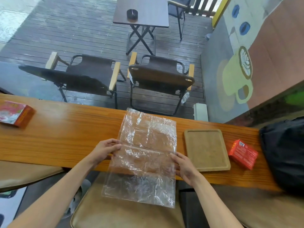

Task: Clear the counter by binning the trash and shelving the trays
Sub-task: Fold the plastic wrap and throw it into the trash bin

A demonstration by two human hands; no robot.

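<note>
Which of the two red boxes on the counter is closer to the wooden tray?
The red box just right of the tray, beside the black bag. The other box lies at the counter's far left end.

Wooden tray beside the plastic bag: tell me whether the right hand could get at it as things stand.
Probably yes. The wooden tray lies bare on the counter just beside the right hand, nothing between them, but that hand must first release the plastic bag.
</note>
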